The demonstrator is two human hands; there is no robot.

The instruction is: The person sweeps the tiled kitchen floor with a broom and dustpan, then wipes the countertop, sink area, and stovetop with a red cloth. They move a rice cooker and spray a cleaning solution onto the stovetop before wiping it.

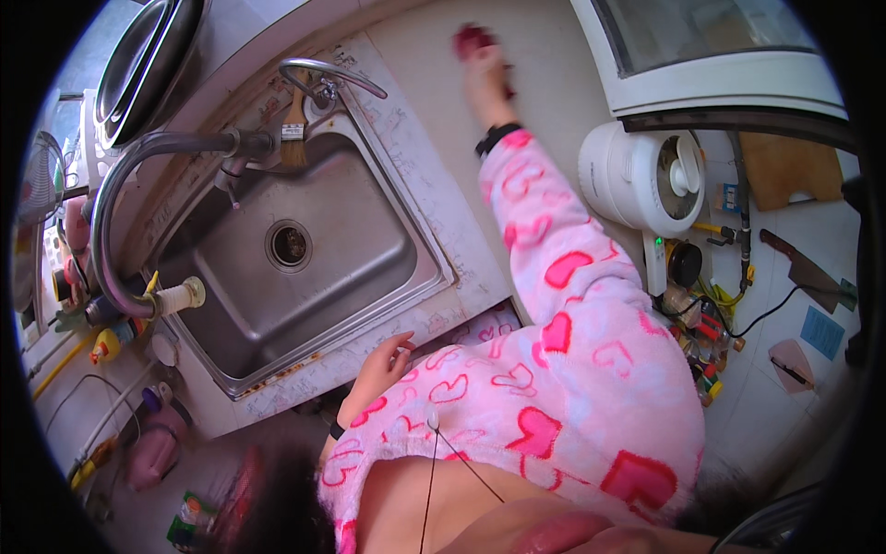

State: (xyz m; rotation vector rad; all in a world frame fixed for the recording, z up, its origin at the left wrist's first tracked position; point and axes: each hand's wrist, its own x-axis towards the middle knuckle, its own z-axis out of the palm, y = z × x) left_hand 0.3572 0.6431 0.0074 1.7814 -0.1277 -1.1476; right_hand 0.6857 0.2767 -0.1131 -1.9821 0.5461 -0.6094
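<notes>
My right hand (486,73) is stretched out over the far part of the pale countertop (443,131), shut on a dark red cloth (473,40); hand and cloth are blurred. My left hand (385,365) hangs at the front edge of the counter, near the sink's rim, with fingers slightly bent and nothing in them. Between the hands, to the left, lies the stainless steel sink (332,215), with its drain (288,246) showing some dark matter. A wooden-handled brush (293,135) rests bristles down at the sink's back corner, beside the small curved tap (332,66).
A large curved faucet (111,208) arches over the sink's left side. At the right stand a white appliance (640,176), a white-framed glass panel (727,90), a cleaver (803,270), a wooden board (792,170) and several bottles. Metal pans (142,66) lean at the upper left.
</notes>
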